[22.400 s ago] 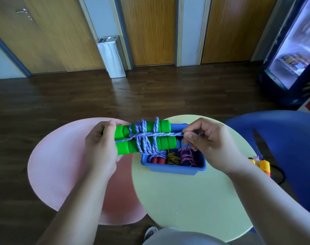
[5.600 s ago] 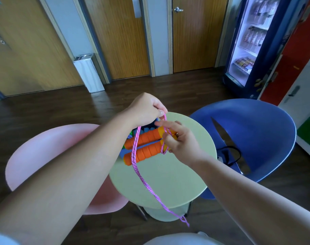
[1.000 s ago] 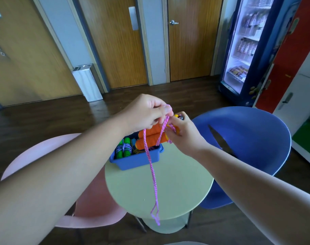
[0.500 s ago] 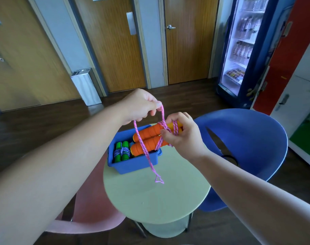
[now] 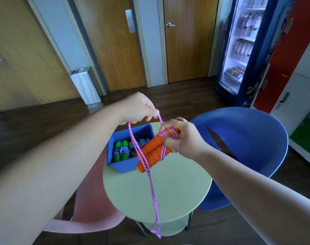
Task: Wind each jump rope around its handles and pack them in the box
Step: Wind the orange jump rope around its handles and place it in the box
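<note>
No text, label, brand or number was legible. In the drinks fridge (image 5: 235, 99) at the right of the frame, the bottles (image 5: 241, 48) and the packets (image 5: 236, 74) on the lowest shelf bore print too blurred and small to read.

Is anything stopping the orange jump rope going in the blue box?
Nothing visible blocks it. The blue plastic box is open-topped; a wound green-handled rope occupies its left side. The right hand grips the orange foam handles by it, and the left hand pinches the pink cord, hanging loose.

Orange handles (image 5: 153, 151) paired, pink rope (image 5: 151, 183) partly wound — loop dangling — over blue box (image 5: 127, 165).
</note>
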`<state>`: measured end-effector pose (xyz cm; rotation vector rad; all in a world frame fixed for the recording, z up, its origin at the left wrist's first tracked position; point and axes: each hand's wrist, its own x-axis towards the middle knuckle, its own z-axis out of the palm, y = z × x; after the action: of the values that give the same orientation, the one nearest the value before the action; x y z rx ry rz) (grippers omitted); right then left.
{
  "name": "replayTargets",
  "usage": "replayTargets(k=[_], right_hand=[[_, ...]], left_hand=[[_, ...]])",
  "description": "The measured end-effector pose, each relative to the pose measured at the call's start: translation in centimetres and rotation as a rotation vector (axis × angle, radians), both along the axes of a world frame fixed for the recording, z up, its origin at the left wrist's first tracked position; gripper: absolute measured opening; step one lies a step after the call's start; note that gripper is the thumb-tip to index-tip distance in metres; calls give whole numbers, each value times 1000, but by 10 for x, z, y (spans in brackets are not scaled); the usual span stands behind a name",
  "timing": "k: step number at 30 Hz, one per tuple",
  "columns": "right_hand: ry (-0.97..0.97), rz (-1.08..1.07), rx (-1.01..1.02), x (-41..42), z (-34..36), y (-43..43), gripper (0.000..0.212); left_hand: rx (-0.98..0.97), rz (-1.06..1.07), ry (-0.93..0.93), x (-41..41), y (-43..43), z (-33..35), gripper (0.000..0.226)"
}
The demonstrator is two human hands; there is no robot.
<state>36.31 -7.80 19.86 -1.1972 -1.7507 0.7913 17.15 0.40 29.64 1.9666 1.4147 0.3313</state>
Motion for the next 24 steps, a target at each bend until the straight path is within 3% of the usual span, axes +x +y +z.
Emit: replayTargets(k=[5,8,12,17,20,24], right_hand=[[-139,-75,-14,3,-11,3,31],[-97,-39,-34,9,-12,-1,28],[233,-2,-14,11,-10,-6,24],[556,-83,96,2,7,2,12],[392,-272,211,-6,8,14,14],[186,-325,262,-12,-5,26,17]], left_hand=[[-119,-107,188,-12,0,13,6],[-10,-131,201,-23,6,18,3],[232,-9,142,-45,18,-22,9],[109,124,-39,-48,-15,-116,26],[30,147,-99,-22,-65,-140,41],[-41,91,-227,9,-110,-126,31]])
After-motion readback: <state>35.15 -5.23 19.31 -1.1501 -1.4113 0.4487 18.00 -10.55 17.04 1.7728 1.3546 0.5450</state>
